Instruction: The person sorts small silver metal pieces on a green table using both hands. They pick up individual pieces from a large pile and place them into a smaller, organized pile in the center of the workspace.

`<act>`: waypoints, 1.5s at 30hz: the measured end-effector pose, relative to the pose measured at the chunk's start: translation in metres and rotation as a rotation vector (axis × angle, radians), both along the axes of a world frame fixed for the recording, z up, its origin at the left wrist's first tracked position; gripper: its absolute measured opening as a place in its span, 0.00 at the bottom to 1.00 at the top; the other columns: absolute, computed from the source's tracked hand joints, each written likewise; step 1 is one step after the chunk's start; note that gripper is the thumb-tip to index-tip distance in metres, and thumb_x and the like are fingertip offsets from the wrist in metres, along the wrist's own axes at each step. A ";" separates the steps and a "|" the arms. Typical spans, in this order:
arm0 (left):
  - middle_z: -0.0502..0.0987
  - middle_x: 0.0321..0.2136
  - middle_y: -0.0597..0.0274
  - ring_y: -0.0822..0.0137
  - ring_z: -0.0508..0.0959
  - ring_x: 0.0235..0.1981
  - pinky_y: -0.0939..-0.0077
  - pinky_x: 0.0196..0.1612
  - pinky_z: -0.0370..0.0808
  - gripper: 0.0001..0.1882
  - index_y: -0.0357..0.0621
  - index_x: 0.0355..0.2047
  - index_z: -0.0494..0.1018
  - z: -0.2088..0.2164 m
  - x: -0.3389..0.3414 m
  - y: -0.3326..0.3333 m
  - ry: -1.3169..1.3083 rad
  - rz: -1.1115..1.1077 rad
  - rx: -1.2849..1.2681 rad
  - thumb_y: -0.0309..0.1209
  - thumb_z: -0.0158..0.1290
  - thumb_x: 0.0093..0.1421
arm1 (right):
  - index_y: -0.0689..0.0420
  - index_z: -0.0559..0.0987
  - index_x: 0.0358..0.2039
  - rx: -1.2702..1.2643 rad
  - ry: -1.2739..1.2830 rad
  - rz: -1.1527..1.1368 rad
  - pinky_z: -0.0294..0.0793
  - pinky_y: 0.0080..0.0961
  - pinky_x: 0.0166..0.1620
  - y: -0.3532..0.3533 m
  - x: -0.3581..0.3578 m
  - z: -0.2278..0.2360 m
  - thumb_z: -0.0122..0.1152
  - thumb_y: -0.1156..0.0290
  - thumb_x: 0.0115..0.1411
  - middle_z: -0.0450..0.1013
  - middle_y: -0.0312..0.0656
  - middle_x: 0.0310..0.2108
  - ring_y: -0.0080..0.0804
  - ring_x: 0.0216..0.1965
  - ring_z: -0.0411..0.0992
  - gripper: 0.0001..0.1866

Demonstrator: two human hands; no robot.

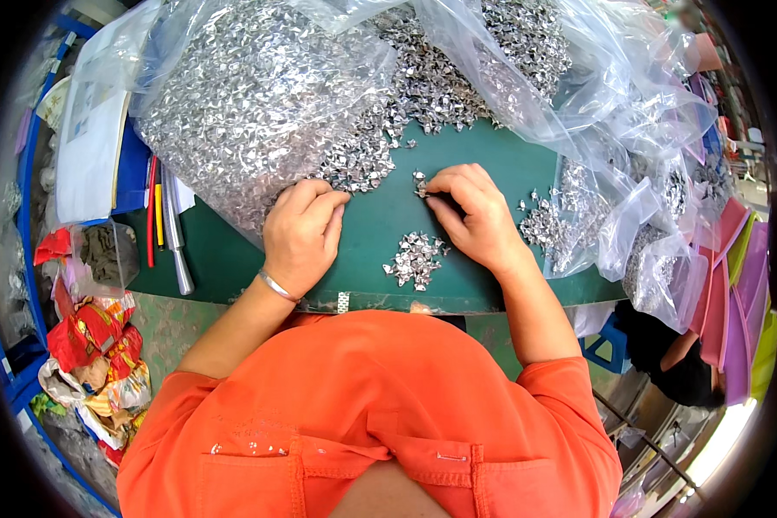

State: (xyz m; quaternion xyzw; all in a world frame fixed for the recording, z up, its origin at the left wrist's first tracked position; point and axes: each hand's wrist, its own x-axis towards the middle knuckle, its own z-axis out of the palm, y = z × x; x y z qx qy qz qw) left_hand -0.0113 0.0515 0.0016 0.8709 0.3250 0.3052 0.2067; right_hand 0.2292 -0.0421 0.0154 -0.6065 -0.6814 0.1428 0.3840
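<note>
A large heap of small, shiny, silver metal pieces (pixel 268 78) spreads from a clear plastic bag onto the green tabletop (pixel 380 224). My left hand (pixel 300 233) rests at the heap's near edge, its fingers closed together; anything between the fingertips is hidden. To the right, my right hand (pixel 476 211) pinches a small metal piece (pixel 420 184) between thumb and forefinger. Between my hands and nearer to me lies a small separate pile of metal pieces (pixel 414 261). Another loose group of pieces (pixel 544 223) sits just right of my right wrist.
Clear plastic bags (pixel 613 95) sprawl over the right and far side. At left lie a blue folder with papers (pixel 95 155), red and yellow sticks (pixel 154 211), a metal rod (pixel 177 242) and a clear plastic container (pixel 105 256). Pink and purple sheets (pixel 734 302) stand at far right.
</note>
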 end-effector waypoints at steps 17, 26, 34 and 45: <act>0.78 0.34 0.57 0.53 0.79 0.35 0.63 0.39 0.76 0.08 0.41 0.35 0.81 0.000 0.000 -0.001 -0.010 0.002 -0.003 0.20 0.62 0.54 | 0.63 0.81 0.33 -0.334 0.177 -0.012 0.78 0.32 0.39 -0.008 0.010 0.020 0.66 0.80 0.56 0.78 0.45 0.32 0.42 0.34 0.78 0.04; 0.78 0.34 0.57 0.53 0.79 0.35 0.63 0.39 0.76 0.07 0.41 0.35 0.81 0.000 0.001 0.000 -0.015 -0.006 -0.015 0.20 0.62 0.55 | 0.58 0.78 0.30 -0.003 -0.071 -0.132 0.75 0.39 0.42 0.004 0.000 -0.006 0.68 0.83 0.50 0.74 0.42 0.32 0.46 0.38 0.73 0.09; 0.77 0.34 0.61 0.56 0.79 0.35 0.64 0.38 0.76 0.07 0.44 0.34 0.81 0.001 0.002 0.000 -0.016 -0.003 0.024 0.21 0.62 0.55 | 0.61 0.80 0.34 -0.134 0.177 -0.250 0.77 0.33 0.44 -0.012 0.020 0.008 0.63 0.86 0.56 0.77 0.45 0.35 0.44 0.38 0.78 0.07; 0.78 0.35 0.57 0.53 0.79 0.36 0.63 0.39 0.76 0.08 0.41 0.35 0.81 -0.001 -0.001 0.000 -0.007 0.001 -0.006 0.20 0.62 0.55 | 0.60 0.80 0.34 -0.406 0.311 0.048 0.77 0.31 0.39 -0.013 0.011 0.013 0.65 0.83 0.57 0.79 0.43 0.36 0.38 0.36 0.77 0.06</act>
